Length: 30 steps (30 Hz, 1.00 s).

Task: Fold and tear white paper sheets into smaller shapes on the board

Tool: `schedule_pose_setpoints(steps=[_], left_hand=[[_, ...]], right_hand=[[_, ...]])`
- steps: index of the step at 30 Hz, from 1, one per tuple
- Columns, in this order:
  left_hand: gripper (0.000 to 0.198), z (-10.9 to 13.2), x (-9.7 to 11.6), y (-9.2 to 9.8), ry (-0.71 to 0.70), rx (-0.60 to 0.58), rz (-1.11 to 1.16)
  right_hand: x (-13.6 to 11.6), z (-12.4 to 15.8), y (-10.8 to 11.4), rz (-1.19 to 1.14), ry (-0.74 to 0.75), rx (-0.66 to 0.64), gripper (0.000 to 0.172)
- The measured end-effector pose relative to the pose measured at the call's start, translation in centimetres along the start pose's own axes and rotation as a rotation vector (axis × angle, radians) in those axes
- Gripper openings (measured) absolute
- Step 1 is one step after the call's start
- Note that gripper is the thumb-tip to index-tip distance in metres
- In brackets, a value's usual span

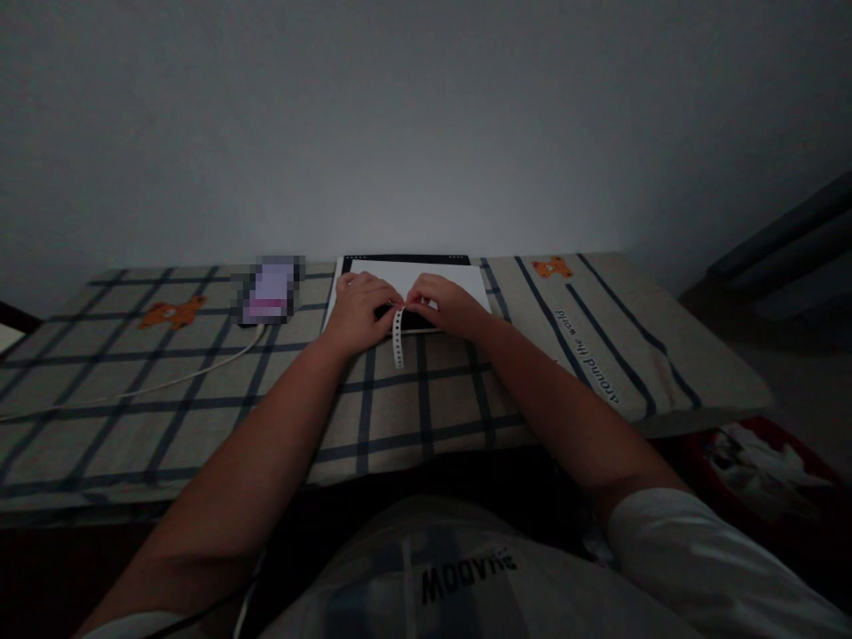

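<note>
A narrow white strip (398, 342) with a row of dark dots or holes hangs down over the front of a black-and-white sheet or pad. My left hand (361, 311) rests over the pad's left side, thumb and fingertips closed at the upper end of the strip. From the other side, my right hand (447, 304) pinches at the same end, its fingertips almost meeting the left ones. Under both hands lies the white sheet (399, 273), with a black, printed border (406, 259) behind it. What sits exactly between the fingertips is too small to make out.
A checked cloth (392, 417) covers the table, which stands against a pale wall (413, 133). To the left lies a lit phone (272, 291), with a white cable (193, 375) running to the left edge. A red bin (765, 470) with crumpled white material stands low at right.
</note>
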<state>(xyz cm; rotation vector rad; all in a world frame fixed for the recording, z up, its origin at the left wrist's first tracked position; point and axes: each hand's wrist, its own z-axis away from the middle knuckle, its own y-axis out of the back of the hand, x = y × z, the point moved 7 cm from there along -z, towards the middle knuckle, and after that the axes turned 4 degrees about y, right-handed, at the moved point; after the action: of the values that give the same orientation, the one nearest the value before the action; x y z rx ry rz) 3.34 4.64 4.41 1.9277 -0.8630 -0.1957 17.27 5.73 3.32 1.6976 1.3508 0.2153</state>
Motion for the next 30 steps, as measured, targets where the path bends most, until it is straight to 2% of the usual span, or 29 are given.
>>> schedule_pose_setpoints(steps=[4, 11, 17, 25, 30], left_hand=[[0.025, 0.0, -0.2, 0.2, 0.012, 0.020, -0.017], [0.023, 0.1, 0.1, 0.3, -0.001, 0.013, -0.054], [0.021, 0.0, 0.5, -0.1, -0.042, -0.015, -0.030], [0.019, 0.0, 0.5, -0.2, -0.052, -0.018, -0.034], [0.022, 0.0, 0.3, -0.2, -0.041, -0.020, -0.026]], right_hand=[[0.2, 0.1, 0.0, -0.009, -0.003, 0.005, 0.018], [1.2, 0.3, 0.2, 0.000, -0.107, -0.006, 0.011], [0.7, 0.1, 0.1, -0.004, -0.111, -0.002, 0.011], [1.0, 0.1, -0.3, -0.009, -0.100, -0.008, 0.013], [0.3, 0.0, -0.3, 0.035, -0.069, -0.018, 0.015]])
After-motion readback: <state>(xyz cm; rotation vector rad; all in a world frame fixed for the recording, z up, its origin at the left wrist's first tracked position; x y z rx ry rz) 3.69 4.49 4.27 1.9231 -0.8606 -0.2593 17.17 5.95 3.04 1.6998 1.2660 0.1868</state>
